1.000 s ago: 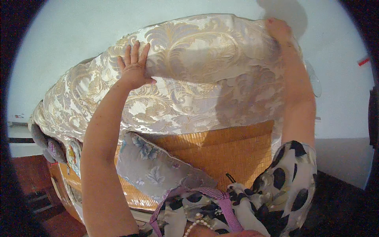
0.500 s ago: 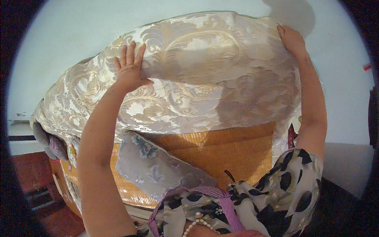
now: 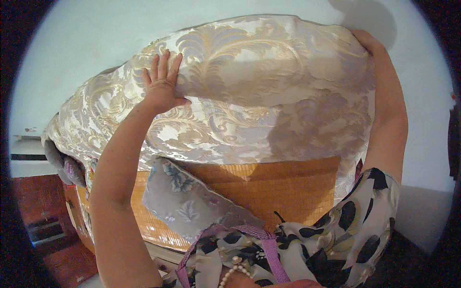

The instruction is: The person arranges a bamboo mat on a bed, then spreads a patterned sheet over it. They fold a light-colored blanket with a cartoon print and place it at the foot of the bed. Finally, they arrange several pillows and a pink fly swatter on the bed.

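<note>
A white, gold and lilac leaf-patterned cover (image 3: pixel 230 122) lies over the long sofa back against the wall. My left hand (image 3: pixel 162 91) rests flat on its upper part, fingers spread and holding nothing. At the cover's far right corner my right hand (image 3: pixel 367 43) curls over the edge. Its fingers are hidden behind the fabric, so its grip cannot be made out. Below the cover is a seat with a tan slatted mat (image 3: pixel 278 187). A grey floral cushion (image 3: pixel 180 199) lies at a slant on that mat, close to my body.
A pale wall (image 3: pixel 129 29) stands right behind the sofa back. At the far left end are dark grey rounded cushions (image 3: pixel 72 170), with a reddish-brown floor (image 3: pixel 38 197) beyond. A dark area (image 3: pixel 418 225) lies at the lower right.
My right hand has slid further over the right corner, its fingers passing out of sight behind the cover. My left hand keeps its place on the fabric. The view has shifted slightly.
</note>
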`<state>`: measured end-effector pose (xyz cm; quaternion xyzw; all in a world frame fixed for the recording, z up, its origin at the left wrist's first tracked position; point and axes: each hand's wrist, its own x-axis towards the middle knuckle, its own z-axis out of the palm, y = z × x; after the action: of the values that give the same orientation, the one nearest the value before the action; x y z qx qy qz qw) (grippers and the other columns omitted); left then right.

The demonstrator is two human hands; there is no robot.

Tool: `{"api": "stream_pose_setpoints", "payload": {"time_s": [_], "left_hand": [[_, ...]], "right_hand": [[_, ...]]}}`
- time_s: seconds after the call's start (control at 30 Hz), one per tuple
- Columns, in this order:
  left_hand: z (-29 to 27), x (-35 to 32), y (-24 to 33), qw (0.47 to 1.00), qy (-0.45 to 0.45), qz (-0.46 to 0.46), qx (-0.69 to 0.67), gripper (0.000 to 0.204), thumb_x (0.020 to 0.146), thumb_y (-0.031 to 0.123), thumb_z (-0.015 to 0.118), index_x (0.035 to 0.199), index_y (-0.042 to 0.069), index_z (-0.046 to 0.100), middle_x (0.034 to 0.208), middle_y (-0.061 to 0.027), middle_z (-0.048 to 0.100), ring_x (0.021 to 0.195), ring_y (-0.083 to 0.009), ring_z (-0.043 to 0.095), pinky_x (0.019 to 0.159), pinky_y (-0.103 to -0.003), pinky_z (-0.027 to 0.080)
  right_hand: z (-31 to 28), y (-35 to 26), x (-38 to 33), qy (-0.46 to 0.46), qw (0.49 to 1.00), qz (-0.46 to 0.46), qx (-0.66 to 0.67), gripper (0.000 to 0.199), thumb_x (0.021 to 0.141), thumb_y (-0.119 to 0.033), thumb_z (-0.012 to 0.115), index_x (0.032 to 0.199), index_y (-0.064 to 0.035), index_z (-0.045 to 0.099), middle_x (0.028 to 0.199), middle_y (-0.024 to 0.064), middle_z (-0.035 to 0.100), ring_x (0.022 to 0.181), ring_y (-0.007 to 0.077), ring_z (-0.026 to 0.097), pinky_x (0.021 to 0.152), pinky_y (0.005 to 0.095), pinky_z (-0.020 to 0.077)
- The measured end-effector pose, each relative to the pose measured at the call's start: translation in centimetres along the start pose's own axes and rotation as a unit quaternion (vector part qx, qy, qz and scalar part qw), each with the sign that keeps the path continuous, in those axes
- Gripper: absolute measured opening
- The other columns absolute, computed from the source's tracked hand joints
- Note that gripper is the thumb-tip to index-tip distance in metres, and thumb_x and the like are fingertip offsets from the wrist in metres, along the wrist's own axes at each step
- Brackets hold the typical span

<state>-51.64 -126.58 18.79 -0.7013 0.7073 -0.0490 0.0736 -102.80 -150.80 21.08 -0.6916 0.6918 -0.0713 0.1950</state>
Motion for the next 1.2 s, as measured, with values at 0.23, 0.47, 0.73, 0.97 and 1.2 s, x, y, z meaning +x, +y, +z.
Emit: {"api": "stream_pose_setpoints", "payload": {"time_s": [0.23, 0.47, 0.73, 0.97, 1.2], "left_hand": [[0.0, -0.3, -0.1, 0.999, 0.009, 0.024, -0.028, 0.124, 0.044, 0.038, 0.083, 0.138, 0.025, 0.003, 0.144, -0.0103, -0.003, 0.131, -0.0365, -0.004, 0.100, -0.061, 0.007], [0.2, -0.4, -0.5, 1.000, 0.006, 0.023, -0.015, 0.121, 0.048, 0.039, 0.082, 0.137, 0.029, 0.001, 0.143, -0.0110, -0.004, 0.131, -0.0373, -0.002, 0.100, -0.061, 0.007], [1.1, -0.1, -0.9, 0.996, 0.060, 0.052, -0.044, 0.118, 0.050, 0.038, 0.081, 0.137, 0.031, 0.003, 0.143, -0.0117, 0.000, 0.130, -0.0396, 0.000, 0.098, -0.064, 0.007], [1.3, -0.5, -2.1, 0.998, 0.045, 0.040, -0.036, 0.118, 0.048, 0.036, 0.082, 0.137, 0.031, 0.004, 0.143, -0.0099, 0.002, 0.131, -0.0377, 0.000, 0.098, -0.063, 0.008], [0.3, -0.8, -1.3, 0.994, 0.065, 0.058, -0.063, 0.118, 0.047, 0.034, 0.083, 0.136, 0.033, 0.006, 0.143, -0.0088, 0.003, 0.131, -0.0367, 0.000, 0.098, -0.063, 0.008]], "right_hand": [[1.0, -2.1, -0.3, 0.148, 0.973, 0.106, -0.141, 0.047, 0.080, -0.042, 0.039, 0.109, -0.0093, 0.056, 0.116, 0.0150, 0.052, 0.103, 0.0339, 0.052, 0.085, 0.0426, 0.0406], [0.9, -6.2, -4.4, 0.186, 0.949, 0.216, -0.134, 0.052, 0.081, -0.047, 0.036, 0.118, -0.0135, 0.051, 0.128, 0.0145, 0.043, 0.113, 0.0372, 0.044, 0.090, 0.0454, 0.0369], [3.3, -1.1, -4.7, 0.249, 0.959, -0.061, -0.122, 0.053, 0.084, -0.050, 0.034, 0.115, -0.0109, 0.053, 0.117, 0.0120, 0.053, 0.106, 0.0310, 0.050, 0.090, 0.0391, 0.0375], [2.9, -5.8, -7.7, -0.110, 0.892, -0.001, 0.439, 0.047, 0.083, -0.039, 0.047, 0.107, -0.0001, 0.057, 0.097, 0.0126, 0.061, 0.088, 0.0219, 0.058, 0.077, 0.0342, 0.0443], [3.7, -0.9, -2.4, -0.432, 0.334, 0.002, 0.838, 0.045, 0.082, -0.038, 0.049, 0.104, -0.0001, 0.058, 0.097, 0.0127, 0.061, 0.085, 0.0218, 0.058, 0.077, 0.0333, 0.0437]]}}
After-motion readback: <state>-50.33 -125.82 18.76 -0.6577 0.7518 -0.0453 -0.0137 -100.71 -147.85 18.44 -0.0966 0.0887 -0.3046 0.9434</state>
